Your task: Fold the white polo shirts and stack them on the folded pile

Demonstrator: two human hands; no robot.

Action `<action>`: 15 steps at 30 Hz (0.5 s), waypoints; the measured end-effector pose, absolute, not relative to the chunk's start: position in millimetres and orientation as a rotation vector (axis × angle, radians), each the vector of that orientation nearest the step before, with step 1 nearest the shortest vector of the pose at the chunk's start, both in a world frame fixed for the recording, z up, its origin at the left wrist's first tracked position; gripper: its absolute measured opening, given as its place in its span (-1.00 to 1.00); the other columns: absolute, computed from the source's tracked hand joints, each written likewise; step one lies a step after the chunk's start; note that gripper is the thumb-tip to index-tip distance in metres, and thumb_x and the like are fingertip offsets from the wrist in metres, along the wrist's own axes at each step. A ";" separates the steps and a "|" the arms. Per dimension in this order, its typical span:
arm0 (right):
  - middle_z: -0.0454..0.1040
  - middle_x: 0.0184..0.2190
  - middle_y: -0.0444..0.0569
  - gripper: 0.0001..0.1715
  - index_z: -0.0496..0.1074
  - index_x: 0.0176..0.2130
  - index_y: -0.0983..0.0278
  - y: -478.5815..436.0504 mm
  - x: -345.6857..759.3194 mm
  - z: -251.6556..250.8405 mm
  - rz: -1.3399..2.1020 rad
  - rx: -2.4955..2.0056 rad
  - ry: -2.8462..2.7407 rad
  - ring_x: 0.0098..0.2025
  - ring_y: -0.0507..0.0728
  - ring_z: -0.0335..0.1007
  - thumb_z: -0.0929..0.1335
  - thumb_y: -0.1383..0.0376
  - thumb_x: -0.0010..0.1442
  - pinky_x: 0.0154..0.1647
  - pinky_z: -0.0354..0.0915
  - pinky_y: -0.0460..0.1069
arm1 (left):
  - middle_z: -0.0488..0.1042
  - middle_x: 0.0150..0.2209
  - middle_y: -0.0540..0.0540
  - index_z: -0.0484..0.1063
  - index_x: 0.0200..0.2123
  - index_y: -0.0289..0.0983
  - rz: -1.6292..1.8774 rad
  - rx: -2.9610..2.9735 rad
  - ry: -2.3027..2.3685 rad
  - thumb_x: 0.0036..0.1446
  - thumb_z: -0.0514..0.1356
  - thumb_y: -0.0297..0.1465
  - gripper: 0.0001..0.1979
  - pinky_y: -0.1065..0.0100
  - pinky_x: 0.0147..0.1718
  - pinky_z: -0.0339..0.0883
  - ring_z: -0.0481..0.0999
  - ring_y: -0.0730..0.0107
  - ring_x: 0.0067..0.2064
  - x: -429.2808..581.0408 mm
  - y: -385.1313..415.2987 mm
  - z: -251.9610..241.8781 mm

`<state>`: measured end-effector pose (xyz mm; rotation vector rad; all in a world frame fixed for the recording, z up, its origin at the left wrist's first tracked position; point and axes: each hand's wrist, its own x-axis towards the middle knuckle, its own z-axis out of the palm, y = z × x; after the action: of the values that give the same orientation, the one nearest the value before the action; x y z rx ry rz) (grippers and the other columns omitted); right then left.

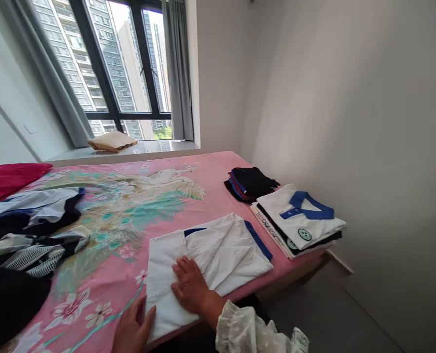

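Note:
A white shirt with blue trim (221,255) lies partly folded near the front edge of the bed. Its left part makes a smooth flap, while the right part shows creases. My right hand (190,287) rests flat on the shirt, left of its middle, with the fingers stretched out and holding nothing. At the shirt's near left edge is my left hand (134,327), its thumb apart from the fingers. The lower part of that hand is cut off by the frame.
Right of the shirt sits a stack of folded shirts (306,220), a white one with a blue collar on top. Behind it is a pile of dark folded clothes (252,181). Loose clothes (37,250) cover the bed's left side. A paper bag (113,140) lies on the windowsill.

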<state>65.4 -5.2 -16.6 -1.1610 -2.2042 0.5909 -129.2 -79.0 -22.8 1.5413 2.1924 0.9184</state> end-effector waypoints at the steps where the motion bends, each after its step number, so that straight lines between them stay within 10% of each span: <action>1: 0.07 0.31 0.03 -0.33 0.13 0.26 0.30 -3.5 64.8 -19.6 0.574 -1.194 -2.153 0.37 0.18 -0.20 0.24 0.12 0.23 0.36 -0.17 0.14 | 0.50 -0.07 -0.21 0.40 -0.13 -0.27 0.897 1.529 2.193 -0.12 0.09 -0.01 -0.43 0.06 0.08 0.26 0.44 -0.01 0.03 -132.4 -75.3 -26.3; 15: 0.24 0.18 0.23 -0.27 0.16 0.24 0.41 24.0 56.0 17.4 0.646 -1.684 -2.080 0.21 0.34 0.13 0.28 0.21 0.13 0.22 0.09 0.17 | 0.49 -0.04 -0.26 0.36 -0.02 -0.33 0.873 1.422 2.198 -0.02 0.02 -0.02 -0.38 0.09 0.11 0.22 0.44 0.04 0.05 -119.5 -83.4 -12.4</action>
<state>56.0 24.0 17.4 -1.6839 -2.0796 0.6465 -119.5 -83.4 -12.4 1.4217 2.1982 0.8726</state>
